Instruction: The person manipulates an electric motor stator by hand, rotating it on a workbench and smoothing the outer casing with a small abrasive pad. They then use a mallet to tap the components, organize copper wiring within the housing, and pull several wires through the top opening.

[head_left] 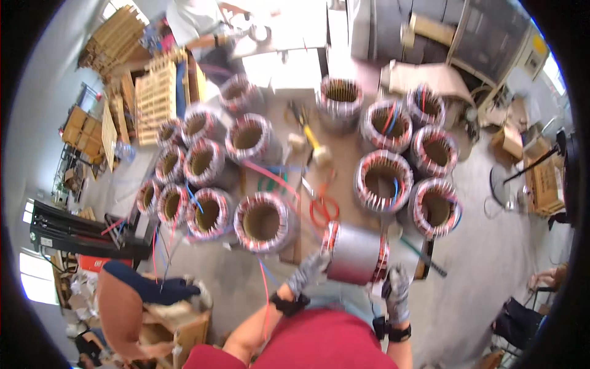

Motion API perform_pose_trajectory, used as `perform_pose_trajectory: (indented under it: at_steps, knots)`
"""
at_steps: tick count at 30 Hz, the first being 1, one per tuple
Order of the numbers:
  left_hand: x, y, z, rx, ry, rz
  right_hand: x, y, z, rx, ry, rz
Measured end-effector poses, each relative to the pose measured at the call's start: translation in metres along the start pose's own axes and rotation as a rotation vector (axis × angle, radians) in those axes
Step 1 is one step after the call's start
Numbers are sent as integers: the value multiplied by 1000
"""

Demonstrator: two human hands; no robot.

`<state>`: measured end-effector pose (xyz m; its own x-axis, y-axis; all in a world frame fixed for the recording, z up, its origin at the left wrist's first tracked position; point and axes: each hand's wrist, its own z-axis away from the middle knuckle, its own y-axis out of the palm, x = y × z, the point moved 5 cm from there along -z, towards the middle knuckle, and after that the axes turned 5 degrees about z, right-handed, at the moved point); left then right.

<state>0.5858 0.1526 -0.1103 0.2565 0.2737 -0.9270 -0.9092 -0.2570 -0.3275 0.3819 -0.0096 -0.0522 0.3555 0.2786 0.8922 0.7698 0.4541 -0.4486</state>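
Note:
A motor stator point(356, 253), a grey metal cylinder with laced copper windings at both ends, lies on its side at the near edge of the table. My left hand point(305, 275), in a grey glove, grips its left end. At its right end my right hand point(397, 289), also gloved, is closed on the winding rim; some fingertips are hidden. Just beyond lie red-handled scissors point(324, 211). A stick-like tool with a dark green handle point(425, 256) lies right of the stator. Another stator point(262, 222) stands upright to the left.
Several upright stators crowd the table's left side, and more, such as one stator point(383, 181), stand on the right. A yellow-handled mallet point(313, 142) lies between the groups. Another person's leg point(147, 286) shows at lower left. Wooden pallets point(161, 98) stand far left.

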Motion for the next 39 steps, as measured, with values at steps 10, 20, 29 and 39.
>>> perform_pose_trajectory:
  at_steps: [10,20,29,39]
  knots:
    - [-42,-25,-17,-384,53,-20,-24,-10,-31,8,405,-504]
    - [-28,3,-37,-499,325,90,-95,10,-21,32,467,-386]
    - [-40,-5,-28,-844,-23,227,-114,44,-46,471,228,-57]
    - [-43,2,-6,-1029,-75,423,-156,31,-70,615,113,101]
